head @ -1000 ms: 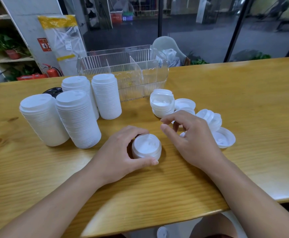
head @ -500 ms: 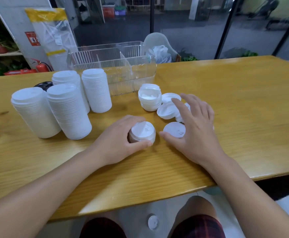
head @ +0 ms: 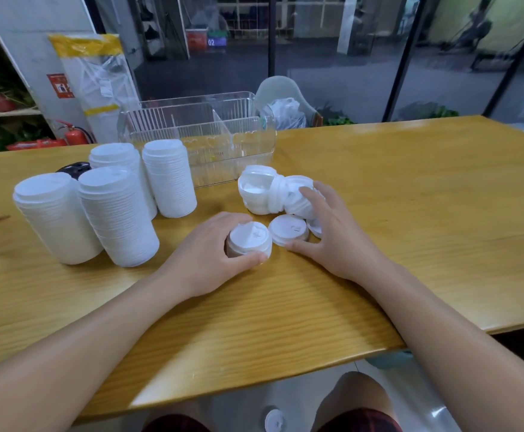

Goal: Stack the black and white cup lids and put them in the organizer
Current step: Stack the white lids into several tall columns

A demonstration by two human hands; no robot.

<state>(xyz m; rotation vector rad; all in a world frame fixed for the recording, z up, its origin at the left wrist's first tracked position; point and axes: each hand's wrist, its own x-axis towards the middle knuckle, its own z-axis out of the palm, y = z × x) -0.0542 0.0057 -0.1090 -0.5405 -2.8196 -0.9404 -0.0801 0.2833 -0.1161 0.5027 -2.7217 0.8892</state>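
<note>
My left hand grips a short stack of white cup lids standing on the wooden table. My right hand lies over loose white lids, thumb beside a single flat lid, fingers touching a tipped bunch of lids. Another short stack of lids stands just behind. Tall stacks of white lids stand at the left. A black lid peeks out behind them. The clear plastic organizer with dividers sits at the back.
A white lid lies on the floor below the table's front edge. A plastic-wrapped pack leans behind the organizer, with a chair beyond the table.
My right hand has drawn the loose lids leftwards, closer to the stack in my left hand. The single flat lid now lies right next to that stack.
</note>
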